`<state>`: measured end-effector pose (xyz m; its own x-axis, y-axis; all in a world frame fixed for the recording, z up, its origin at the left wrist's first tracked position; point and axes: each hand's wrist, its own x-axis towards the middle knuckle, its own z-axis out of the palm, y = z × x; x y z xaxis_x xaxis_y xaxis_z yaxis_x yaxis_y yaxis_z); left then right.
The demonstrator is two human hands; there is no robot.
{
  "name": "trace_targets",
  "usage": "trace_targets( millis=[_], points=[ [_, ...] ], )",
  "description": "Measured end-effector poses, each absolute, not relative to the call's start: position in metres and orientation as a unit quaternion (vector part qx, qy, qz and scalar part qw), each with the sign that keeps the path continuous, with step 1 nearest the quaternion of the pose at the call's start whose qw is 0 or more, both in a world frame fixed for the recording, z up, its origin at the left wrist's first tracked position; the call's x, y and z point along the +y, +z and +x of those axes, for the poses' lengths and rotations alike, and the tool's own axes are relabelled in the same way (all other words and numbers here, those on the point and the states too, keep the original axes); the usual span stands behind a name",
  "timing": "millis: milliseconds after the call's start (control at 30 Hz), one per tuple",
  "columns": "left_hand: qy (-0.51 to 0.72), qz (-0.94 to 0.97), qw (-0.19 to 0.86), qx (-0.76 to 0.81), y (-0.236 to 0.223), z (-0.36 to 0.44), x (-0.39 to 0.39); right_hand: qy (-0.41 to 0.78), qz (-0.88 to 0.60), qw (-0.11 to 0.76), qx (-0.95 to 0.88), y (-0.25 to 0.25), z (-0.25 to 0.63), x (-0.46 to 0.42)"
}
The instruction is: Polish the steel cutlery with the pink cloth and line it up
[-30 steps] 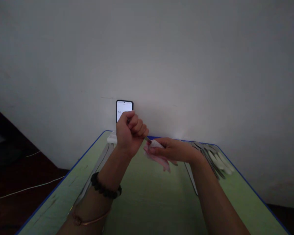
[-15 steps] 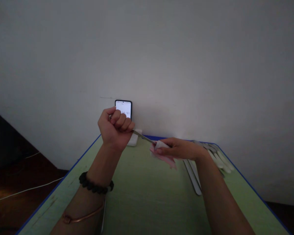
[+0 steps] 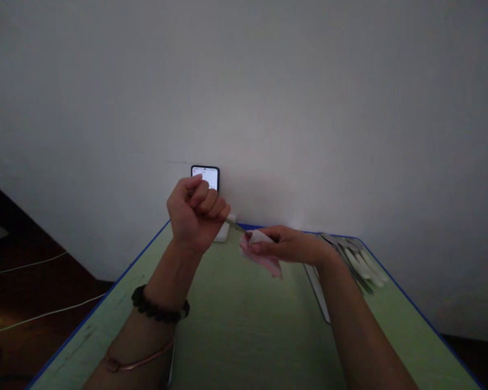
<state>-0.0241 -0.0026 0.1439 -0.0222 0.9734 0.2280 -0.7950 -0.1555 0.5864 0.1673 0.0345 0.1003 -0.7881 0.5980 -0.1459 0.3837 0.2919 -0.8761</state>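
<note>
My left hand (image 3: 197, 214) is closed in a fist around a thin metal utensil (image 3: 236, 225), whose bare shaft slants down to the right. Its kind cannot be made out, because the fist covers one end and cloth the other. A pink and white cloth (image 3: 264, 259) is wrapped about that far end, and my right hand (image 3: 287, 245) pinches the cloth there. Both hands are above the table, with a short stretch of metal showing between them.
A phone (image 3: 211, 177) showing a timer leans on the wall, partly behind my left hand. White blocks (image 3: 223, 232) sit below it. Several utensils, some with white handles (image 3: 366, 268), lie at the right of the green table (image 3: 244, 336). Long metal strips (image 3: 318, 292) lie by my right forearm.
My left hand moved left, baring more of the metal shaft, then came slightly back right. The right hand with the cloth shifted right, then left, so less shaft shows than half a second ago.
</note>
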Motion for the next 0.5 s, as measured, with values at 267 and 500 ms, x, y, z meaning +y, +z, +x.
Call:
trace_targets(
  millis=[267, 500],
  points=[
    [0.741, 0.256, 0.612, 0.104, 0.133, -0.033, 0.003, 0.475, -0.334, 0.074, -0.811, 0.106, 0.187, 0.035],
    [0.661, 0.276, 0.68, 0.153, 0.132, -0.01, 0.001, 0.508, -0.308, 0.092, -0.799, 0.104, 0.157, 0.027]
  ],
)
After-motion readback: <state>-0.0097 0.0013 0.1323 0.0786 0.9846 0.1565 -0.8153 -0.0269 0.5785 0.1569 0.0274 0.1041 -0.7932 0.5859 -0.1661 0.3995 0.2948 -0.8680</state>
